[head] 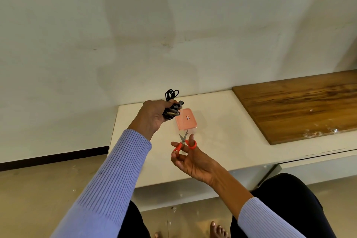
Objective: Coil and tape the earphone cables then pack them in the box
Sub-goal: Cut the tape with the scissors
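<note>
Where gripped, cable coil [171, 105] hidden

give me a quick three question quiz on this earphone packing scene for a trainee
1. True or false: the left hand holds a bundle of black earphone cables.
2. Which tool is in the right hand? A) tape roll B) red-handled scissors C) pliers
3. Fill in: the pink box rests on the white ____, with its lid on.

Key
1. True: the left grip is closed around the coiled cables, held above the surface.
2. B: the scissors have their blades slightly apart, pointing towards the box.
3. Shelf: the box sits there beside a wooden board.
</note>
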